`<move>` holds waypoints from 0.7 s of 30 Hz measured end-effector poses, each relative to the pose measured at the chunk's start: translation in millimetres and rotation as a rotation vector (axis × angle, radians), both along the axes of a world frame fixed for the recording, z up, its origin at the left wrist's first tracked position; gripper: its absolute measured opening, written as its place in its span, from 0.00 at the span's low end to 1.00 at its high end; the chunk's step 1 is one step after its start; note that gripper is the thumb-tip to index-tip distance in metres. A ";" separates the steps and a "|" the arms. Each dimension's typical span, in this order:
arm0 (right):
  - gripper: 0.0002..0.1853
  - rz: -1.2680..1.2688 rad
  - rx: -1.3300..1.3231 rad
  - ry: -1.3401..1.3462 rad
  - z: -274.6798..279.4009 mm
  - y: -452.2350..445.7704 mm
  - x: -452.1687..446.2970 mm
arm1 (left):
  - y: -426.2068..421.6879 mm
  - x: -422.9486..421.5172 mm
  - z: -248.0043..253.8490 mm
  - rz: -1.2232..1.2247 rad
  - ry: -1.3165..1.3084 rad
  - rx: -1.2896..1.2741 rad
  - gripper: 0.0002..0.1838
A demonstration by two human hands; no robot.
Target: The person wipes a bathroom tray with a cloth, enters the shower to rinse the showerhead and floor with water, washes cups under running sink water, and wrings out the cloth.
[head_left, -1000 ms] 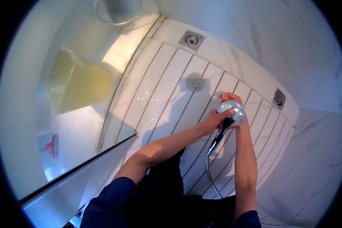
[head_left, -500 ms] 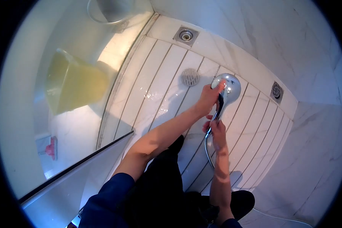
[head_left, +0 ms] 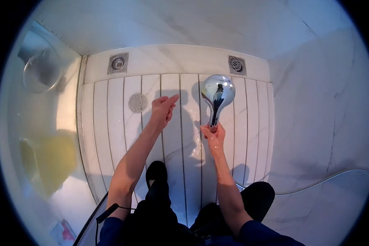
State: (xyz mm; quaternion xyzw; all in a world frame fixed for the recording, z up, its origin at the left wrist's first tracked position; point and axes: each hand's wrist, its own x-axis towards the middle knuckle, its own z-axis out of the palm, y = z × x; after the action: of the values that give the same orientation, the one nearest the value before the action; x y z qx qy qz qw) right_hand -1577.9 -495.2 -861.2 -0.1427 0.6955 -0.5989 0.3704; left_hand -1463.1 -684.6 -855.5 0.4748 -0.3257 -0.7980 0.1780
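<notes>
My right hand is wrapped around the handle of a chrome shower head, whose rounded, shiny back faces up toward me. To the left of it, my left hand hangs apart above the tiled floor, fingers curled in and one digit pointing right; nothing shows in it. A round metal drain cover lies loose on the floor slats just left of that hand. Up against the wall at the far left is an uncovered square floor drain. Wet patches glisten between my hands.
A second drain with its grate sits at the back right. The shower hose runs along the right. Beyond the glass on the left are a yellow translucent container, a clear round-rimmed vessel and a pink item. Marble-patterned walls surround the floor.
My left hand has come off the shower head and moved left. My right hand keeps hold of the handle. The view has turned, so the floor slats now run straight away from me.
</notes>
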 end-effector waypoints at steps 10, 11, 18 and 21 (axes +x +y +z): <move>0.13 0.587 0.106 0.328 -14.4 -33.0 -32.1 | 45.7 1.0 13.0 -0.235 0.363 0.066 0.14; 0.12 0.694 0.091 0.453 -21.3 -40.6 -56.1 | 44.9 5.7 10.3 -0.242 0.361 0.068 0.14; 0.32 0.231 0.586 1.254 -64.0 -152.9 -216.2 | 46.8 38.1 21.3 -0.177 0.368 0.129 0.17; 0.35 0.122 0.754 1.100 -86.2 -173.4 -252.9 | 46.1 43.2 30.7 -0.208 0.328 0.096 0.17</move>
State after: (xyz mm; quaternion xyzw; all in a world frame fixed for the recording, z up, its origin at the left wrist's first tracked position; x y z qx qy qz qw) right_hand -1830.8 -668.6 -947.4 -0.3269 0.9355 -0.1327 0.0196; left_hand -1420.0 -638.5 -824.9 0.3100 -0.3013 -0.8934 0.1224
